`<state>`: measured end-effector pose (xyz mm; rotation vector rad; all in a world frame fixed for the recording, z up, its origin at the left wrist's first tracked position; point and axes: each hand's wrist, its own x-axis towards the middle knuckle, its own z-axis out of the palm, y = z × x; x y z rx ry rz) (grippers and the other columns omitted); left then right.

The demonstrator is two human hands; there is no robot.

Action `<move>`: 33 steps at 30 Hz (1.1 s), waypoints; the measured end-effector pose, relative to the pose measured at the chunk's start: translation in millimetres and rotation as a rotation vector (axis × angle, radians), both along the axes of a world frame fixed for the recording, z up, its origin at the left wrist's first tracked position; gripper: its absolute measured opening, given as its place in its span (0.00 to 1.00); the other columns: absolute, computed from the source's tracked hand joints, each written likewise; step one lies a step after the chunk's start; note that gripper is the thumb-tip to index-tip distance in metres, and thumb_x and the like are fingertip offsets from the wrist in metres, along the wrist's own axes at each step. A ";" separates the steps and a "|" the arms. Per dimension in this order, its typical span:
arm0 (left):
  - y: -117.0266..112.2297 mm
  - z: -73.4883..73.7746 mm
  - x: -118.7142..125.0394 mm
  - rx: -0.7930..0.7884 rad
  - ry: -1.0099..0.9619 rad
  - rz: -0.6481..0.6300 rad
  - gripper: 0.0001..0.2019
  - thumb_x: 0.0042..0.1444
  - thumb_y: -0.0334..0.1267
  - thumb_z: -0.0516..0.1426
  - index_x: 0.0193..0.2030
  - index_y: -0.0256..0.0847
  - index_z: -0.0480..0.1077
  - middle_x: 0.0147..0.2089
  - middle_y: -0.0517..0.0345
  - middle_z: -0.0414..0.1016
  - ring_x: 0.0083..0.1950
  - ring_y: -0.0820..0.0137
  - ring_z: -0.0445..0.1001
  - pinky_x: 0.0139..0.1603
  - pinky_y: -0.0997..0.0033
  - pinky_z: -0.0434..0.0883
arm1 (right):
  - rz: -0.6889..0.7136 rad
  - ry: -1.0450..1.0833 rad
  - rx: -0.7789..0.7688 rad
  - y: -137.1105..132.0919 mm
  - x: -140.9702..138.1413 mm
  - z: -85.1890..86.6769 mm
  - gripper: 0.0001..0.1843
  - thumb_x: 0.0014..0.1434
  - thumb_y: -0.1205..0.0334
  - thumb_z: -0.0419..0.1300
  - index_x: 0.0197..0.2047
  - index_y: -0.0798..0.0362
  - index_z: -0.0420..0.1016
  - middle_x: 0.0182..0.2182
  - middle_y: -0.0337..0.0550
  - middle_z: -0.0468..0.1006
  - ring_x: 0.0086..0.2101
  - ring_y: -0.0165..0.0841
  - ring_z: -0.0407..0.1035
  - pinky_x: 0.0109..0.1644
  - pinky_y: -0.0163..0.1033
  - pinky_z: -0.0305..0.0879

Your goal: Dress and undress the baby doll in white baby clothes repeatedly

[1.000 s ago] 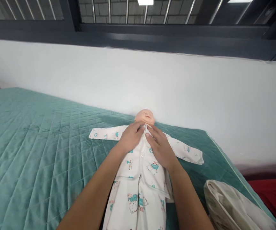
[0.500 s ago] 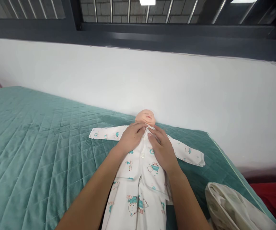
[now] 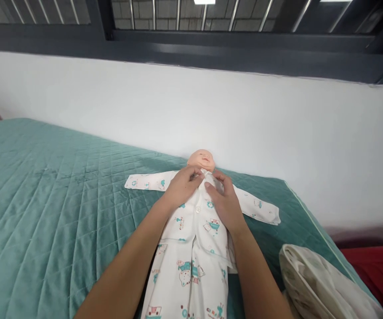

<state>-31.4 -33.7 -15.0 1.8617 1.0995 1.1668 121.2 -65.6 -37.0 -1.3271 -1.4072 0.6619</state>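
A baby doll (image 3: 202, 158) lies on its back, its head toward the wall. It wears a white printed shirt (image 3: 186, 226) with both sleeves spread out, and matching white pants (image 3: 185, 290) below. My left hand (image 3: 184, 185) pinches the shirt's front edge near the collar. On the other side of the opening, my right hand (image 3: 224, 197) has its fingers and thumb closed on the fabric by the neck. A round button (image 3: 198, 209) shows on the chest beneath my hands. What the fingertips hold at the collar is partly hidden.
The doll rests on a green quilted bedspread (image 3: 61, 208). Folded pale cloth (image 3: 321, 283) lies at the lower right, with red fabric (image 3: 371, 266) beyond the bed's edge. Behind stands a white wall (image 3: 165, 106) below a dark window frame (image 3: 228, 53) with metal bars.
My fingers have shifted slightly at the collar, and the right fingers are more bent. The collar edge between my hands shows more. The view has moved a little.
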 end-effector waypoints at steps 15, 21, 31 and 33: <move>-26.2 -16.3 -18.7 -0.015 -0.125 -0.074 0.08 0.62 0.39 0.55 0.36 0.42 0.74 0.62 0.56 0.71 0.64 0.66 0.65 0.68 0.62 0.57 | 0.045 -0.147 0.180 -43.1 -5.9 -5.9 0.16 0.62 0.54 0.57 0.53 0.45 0.74 0.62 0.42 0.65 0.63 0.38 0.57 0.70 0.49 0.49; -25.8 -14.6 -22.7 -0.057 -0.164 -0.108 0.08 0.61 0.41 0.55 0.37 0.43 0.75 0.63 0.56 0.69 0.65 0.64 0.64 0.68 0.61 0.57 | 0.053 -0.183 0.138 -51.9 -6.3 -9.0 0.14 0.64 0.53 0.56 0.50 0.44 0.76 0.64 0.40 0.63 0.64 0.40 0.55 0.70 0.50 0.50; -24.3 -15.7 -26.7 -0.057 -0.116 -0.165 0.09 0.60 0.44 0.57 0.44 0.48 0.75 0.66 0.59 0.65 0.69 0.65 0.59 0.71 0.61 0.54 | 0.072 -0.176 0.099 -47.9 -5.2 -10.4 0.15 0.65 0.52 0.55 0.52 0.38 0.77 0.65 0.37 0.61 0.65 0.42 0.53 0.69 0.55 0.52; -25.7 -14.1 -24.8 -0.044 -0.092 -0.137 0.08 0.59 0.42 0.58 0.43 0.47 0.75 0.65 0.59 0.66 0.68 0.65 0.59 0.71 0.60 0.54 | 0.077 -0.180 0.093 -48.0 -5.0 -10.1 0.15 0.65 0.53 0.55 0.52 0.38 0.76 0.65 0.36 0.60 0.65 0.42 0.53 0.69 0.55 0.52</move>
